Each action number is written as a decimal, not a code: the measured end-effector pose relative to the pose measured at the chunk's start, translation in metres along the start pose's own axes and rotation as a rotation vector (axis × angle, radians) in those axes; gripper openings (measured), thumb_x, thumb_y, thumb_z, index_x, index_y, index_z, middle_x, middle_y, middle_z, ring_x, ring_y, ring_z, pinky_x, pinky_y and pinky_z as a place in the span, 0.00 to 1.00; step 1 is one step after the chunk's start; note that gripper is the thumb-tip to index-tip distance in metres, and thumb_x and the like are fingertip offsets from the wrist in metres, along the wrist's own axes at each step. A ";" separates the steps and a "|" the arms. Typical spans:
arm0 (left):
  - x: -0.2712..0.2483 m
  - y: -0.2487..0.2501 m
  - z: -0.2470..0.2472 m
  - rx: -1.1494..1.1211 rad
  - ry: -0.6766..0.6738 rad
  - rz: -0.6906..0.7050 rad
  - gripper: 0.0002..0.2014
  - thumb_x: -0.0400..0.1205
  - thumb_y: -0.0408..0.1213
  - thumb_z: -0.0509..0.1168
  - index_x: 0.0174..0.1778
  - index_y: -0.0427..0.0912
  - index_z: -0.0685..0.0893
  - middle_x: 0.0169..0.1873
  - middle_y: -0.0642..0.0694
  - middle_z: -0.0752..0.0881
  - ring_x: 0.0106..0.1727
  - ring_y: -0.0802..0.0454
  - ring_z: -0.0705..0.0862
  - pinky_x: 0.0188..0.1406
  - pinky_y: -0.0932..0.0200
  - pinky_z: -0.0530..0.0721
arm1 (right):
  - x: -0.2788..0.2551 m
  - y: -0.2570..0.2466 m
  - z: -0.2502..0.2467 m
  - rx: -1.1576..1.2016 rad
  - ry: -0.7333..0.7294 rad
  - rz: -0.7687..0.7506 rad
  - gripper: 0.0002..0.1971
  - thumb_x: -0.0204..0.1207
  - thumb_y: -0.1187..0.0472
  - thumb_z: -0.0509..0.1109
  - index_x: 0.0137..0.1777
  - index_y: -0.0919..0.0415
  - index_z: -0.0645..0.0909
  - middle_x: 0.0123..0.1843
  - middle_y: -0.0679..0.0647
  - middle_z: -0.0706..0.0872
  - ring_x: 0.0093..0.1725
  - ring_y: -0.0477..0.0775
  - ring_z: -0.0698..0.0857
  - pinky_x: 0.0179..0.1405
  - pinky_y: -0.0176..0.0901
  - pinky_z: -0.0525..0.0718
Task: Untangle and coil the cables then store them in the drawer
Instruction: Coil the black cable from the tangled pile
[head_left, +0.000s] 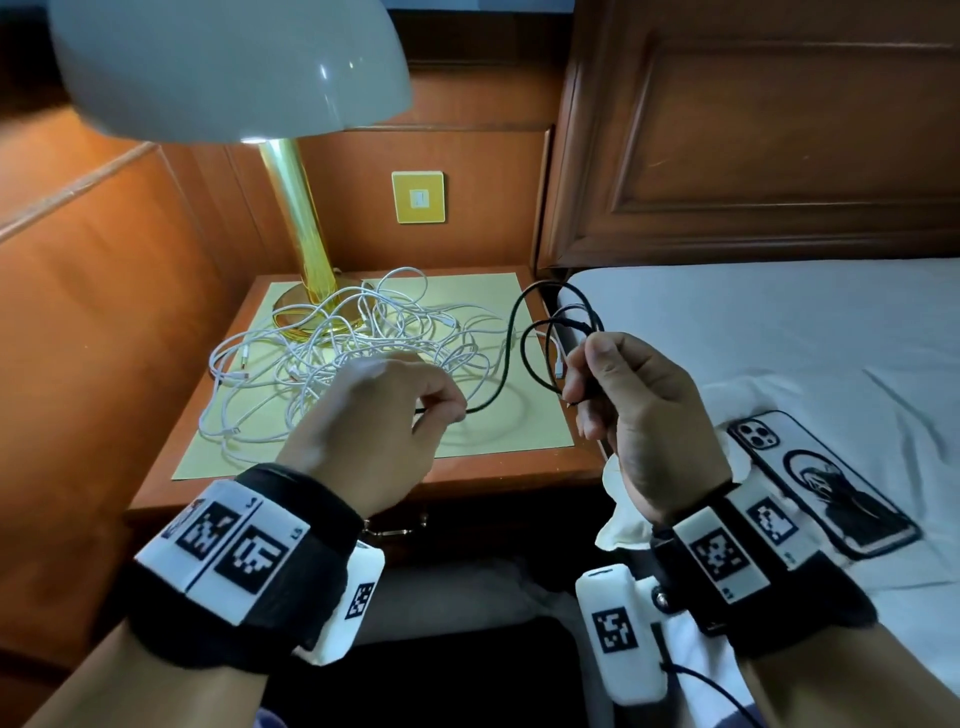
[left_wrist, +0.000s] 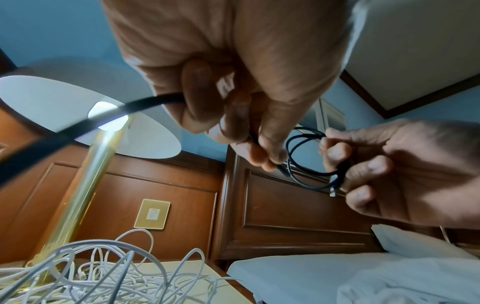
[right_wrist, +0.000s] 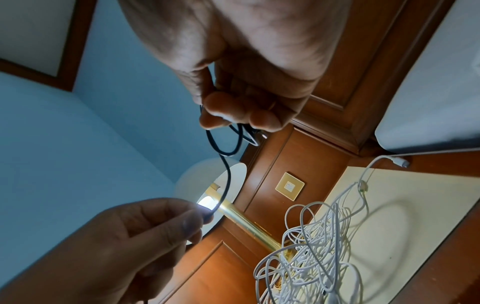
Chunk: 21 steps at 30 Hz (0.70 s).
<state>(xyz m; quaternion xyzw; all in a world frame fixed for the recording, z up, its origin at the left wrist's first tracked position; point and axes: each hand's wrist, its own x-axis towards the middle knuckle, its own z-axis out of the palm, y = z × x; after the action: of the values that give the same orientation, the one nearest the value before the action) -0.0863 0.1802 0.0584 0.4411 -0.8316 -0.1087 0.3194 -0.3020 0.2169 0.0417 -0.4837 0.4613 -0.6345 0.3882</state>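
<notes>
Right hand (head_left: 644, 410) grips black cable (head_left: 511, 332) loops to keep coil; left hand (head_left: 384, 415) pinches slack w/ fingertips, feeding it; white tangle (head_left: 332, 343) at 11 o'clock.

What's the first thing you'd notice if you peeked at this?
A big messy tangle of white cables on the nightstand, round the foot of a gold lamp. In front, the left hand pinches a black cable while the right hand holds its loops.
</notes>
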 end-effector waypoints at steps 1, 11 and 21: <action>0.000 0.000 0.002 0.010 -0.027 -0.005 0.04 0.78 0.34 0.76 0.40 0.48 0.93 0.37 0.57 0.88 0.39 0.66 0.82 0.44 0.81 0.74 | 0.000 0.000 0.000 -0.026 0.000 -0.019 0.15 0.87 0.54 0.62 0.42 0.59 0.84 0.35 0.56 0.84 0.26 0.55 0.72 0.29 0.40 0.72; 0.000 0.003 0.008 0.066 -0.192 -0.055 0.08 0.84 0.35 0.68 0.46 0.50 0.92 0.43 0.57 0.88 0.45 0.59 0.83 0.49 0.63 0.82 | -0.006 -0.004 0.007 0.000 -0.027 0.033 0.16 0.86 0.56 0.64 0.37 0.52 0.87 0.36 0.57 0.88 0.27 0.54 0.77 0.30 0.40 0.77; -0.005 0.009 0.009 -0.056 -0.285 0.071 0.07 0.83 0.37 0.69 0.46 0.53 0.91 0.41 0.60 0.85 0.43 0.59 0.83 0.45 0.55 0.83 | -0.012 -0.003 0.013 -0.283 -0.122 -0.047 0.09 0.83 0.55 0.69 0.44 0.58 0.86 0.41 0.51 0.92 0.27 0.54 0.85 0.31 0.33 0.78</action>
<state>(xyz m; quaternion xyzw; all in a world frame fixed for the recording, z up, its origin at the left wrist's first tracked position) -0.0957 0.1890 0.0533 0.3823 -0.8803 -0.1822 0.2140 -0.2868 0.2267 0.0427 -0.5820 0.5102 -0.5414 0.3284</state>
